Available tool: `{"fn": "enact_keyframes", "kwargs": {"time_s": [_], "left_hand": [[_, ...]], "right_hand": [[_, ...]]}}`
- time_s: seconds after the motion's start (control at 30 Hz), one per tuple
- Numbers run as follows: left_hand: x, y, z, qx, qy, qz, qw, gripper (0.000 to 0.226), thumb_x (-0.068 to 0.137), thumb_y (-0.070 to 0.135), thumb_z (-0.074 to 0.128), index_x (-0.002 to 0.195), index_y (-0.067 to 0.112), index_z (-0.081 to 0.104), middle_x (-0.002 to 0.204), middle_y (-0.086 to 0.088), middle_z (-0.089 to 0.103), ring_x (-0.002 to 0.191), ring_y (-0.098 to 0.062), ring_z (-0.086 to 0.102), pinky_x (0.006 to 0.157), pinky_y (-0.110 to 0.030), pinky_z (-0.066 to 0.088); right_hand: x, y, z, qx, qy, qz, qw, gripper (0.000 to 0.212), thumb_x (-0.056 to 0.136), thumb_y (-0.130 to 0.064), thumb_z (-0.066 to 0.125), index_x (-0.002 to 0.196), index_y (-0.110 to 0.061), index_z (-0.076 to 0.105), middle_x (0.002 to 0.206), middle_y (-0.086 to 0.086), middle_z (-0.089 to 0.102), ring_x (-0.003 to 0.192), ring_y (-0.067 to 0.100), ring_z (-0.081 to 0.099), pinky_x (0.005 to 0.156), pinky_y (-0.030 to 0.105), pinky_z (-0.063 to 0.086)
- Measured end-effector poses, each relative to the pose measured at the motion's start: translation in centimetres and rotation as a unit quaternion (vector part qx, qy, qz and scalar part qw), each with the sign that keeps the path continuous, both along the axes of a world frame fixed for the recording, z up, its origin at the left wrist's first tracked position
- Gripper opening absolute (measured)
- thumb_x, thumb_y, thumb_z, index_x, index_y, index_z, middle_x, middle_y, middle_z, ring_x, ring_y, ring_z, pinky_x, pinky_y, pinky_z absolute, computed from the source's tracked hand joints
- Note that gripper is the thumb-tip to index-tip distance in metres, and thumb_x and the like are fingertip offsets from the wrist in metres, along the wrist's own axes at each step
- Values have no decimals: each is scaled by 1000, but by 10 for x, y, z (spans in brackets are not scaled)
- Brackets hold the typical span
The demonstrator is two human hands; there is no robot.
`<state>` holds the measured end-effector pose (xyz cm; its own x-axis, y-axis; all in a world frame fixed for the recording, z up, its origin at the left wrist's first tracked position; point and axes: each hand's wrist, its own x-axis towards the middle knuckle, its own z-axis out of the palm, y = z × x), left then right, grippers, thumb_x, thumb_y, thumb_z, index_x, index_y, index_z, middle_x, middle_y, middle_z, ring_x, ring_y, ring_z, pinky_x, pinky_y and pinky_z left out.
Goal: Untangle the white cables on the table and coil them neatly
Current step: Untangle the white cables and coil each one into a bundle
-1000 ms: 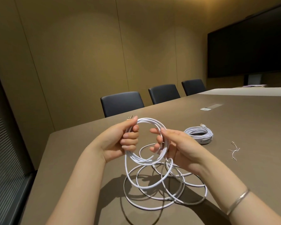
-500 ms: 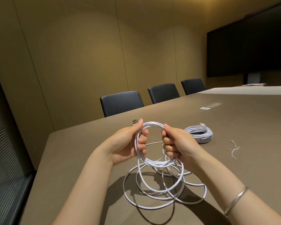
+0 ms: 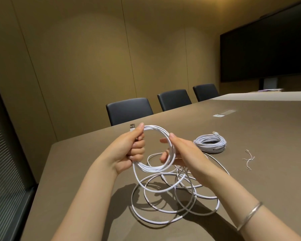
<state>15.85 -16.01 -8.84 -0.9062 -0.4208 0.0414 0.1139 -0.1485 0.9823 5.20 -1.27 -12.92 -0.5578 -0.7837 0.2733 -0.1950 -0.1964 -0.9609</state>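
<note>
1. Since half a second ago the right hand [image 3: 181, 150] has opened: its fingers, then curled round the strands, now lie nearly straight along the right side of the loop, thumb on top, and the loop has widened between the hands.
2. The left hand [image 3: 129, 150] grips the white cable coil [image 3: 156, 148] with fingers curled round its left side; the thumb presses the strands at the top.
3. The coil is held above the table [image 3: 250, 129], standing roughly upright, its open face turned toward the camera. A USB plug [image 3: 132, 126] sticks up and away just beyond the left thumb.
4. From the bottom of the coil the loose cable [image 3: 163, 221] drops to the tabletop and lies there in several wide, overlapping rings near the table's edge, directly under the hands, casting dark shadows.
5. The cable is thin, round and smooth white; the tabletop is matte brown and flat.
6. A finished coil [image 3: 209, 142] lies flat on the table just beyond the right hand, its plug end pointing away.
7. A small white twist tie [image 3: 248, 159] lies further right, well apart from the cables.
8. A silver bracelet [image 3: 250, 214] circles the right wrist.
9. Three dark chairs [image 3: 129, 108] stand along the far side, and a large dark screen [image 3: 268, 44] hangs on the right wall.
</note>
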Motion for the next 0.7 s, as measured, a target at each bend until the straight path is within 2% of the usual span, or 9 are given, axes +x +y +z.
{"fn": "enact_keyframes", "kwargs": {"time_s": [0.07, 0.13, 0.23, 0.3, 0.43, 0.57, 0.6, 0.67, 0.7], "left_hand": [[4, -8, 3, 26, 19, 17, 999, 44, 95, 43, 54, 63, 18, 37, 47, 6, 21, 34, -4, 16, 32, -16, 12], [10, -17, 5, 46, 36, 29, 998, 44, 97, 42, 52, 63, 18, 36, 46, 6, 21, 32, -3, 17, 32, -15, 12], [18, -26, 9, 62, 53, 45, 996, 44, 97, 43, 52, 63, 18, 35, 45, 7, 21, 32, -3, 17, 32, -15, 10], [24, -32, 12, 67, 63, 61, 994, 44, 96, 42, 52, 62, 19, 36, 46, 7, 20, 32, -3, 16, 34, -15, 9], [35, -43, 15, 79, 82, 91, 989, 44, 96, 41, 52, 62, 19, 36, 44, 7, 20, 31, -2, 16, 35, -15, 8], [46, -56, 15, 100, 86, 119, 984, 45, 97, 41, 51, 61, 18, 37, 42, 7, 21, 29, -3, 17, 33, -14, 9], [48, -59, 16, 105, 88, 124, 983, 45, 98, 41, 50, 62, 18, 36, 42, 7, 21, 28, -3, 18, 32, -14, 10], [53, -65, 16, 118, 94, 131, 980, 45, 98, 41, 49, 62, 18, 36, 40, 8, 22, 27, -4, 18, 30, -14, 11], [54, -67, 15, 125, 95, 134, 978, 45, 98, 42, 48, 61, 18, 36, 39, 8, 22, 26, -5, 19, 30, -14, 11]], "right_hand": [[-6, -2, -7, 15, 69, -40, 997, 40, 101, -43, 41, 101, -15, 70, 76, 0, 71, 79, 13, 67, 89, 36, 51], [-12, -3, -14, 41, 135, -82, 987, 31, 96, -41, 50, 95, -20, 72, 79, -3, 73, 84, 11, 67, 90, 38, 50], [-19, 0, -19, 94, 213, -119, 965, 22, 95, -30, 54, 92, -20, 73, 78, -3, 73, 66, -1, 61, 71, 25, 48], [-22, 4, -20, 128, 243, -126, 953, 36, 95, -42, 53, 77, -17, 72, 71, -2, 72, 57, -4, 58, 65, 22, 43], [-31, 12, -25, 165, 215, -109, 956, 67, 82, -74, 48, 56, -14, 64, 49, -3, 59, 47, 5, 50, 63, 27, 43], [-42, 19, -27, 199, 231, -87, 948, 73, 64, -90, 49, 57, -17, 49, 52, -5, 39, 52, 14, 38, 64, 32, 33], [-45, 21, -26, 208, 216, -70, 951, 74, 62, -91, 51, 58, -16, 51, 56, -3, 43, 56, 17, 44, 70, 32, 37], [-50, 25, -26, 225, 164, -22, 960, 72, 60, -86, 60, 65, -15, 59, 72, 6, 58, 80, 24, 64, 92, 35, 44], [-52, 28, -26, 221, 145, 12, 965, 64, 61, -77, 67, 71, -14, 62, 79, 7, 63, 87, 19, 66, 94, 30, 44]]}}
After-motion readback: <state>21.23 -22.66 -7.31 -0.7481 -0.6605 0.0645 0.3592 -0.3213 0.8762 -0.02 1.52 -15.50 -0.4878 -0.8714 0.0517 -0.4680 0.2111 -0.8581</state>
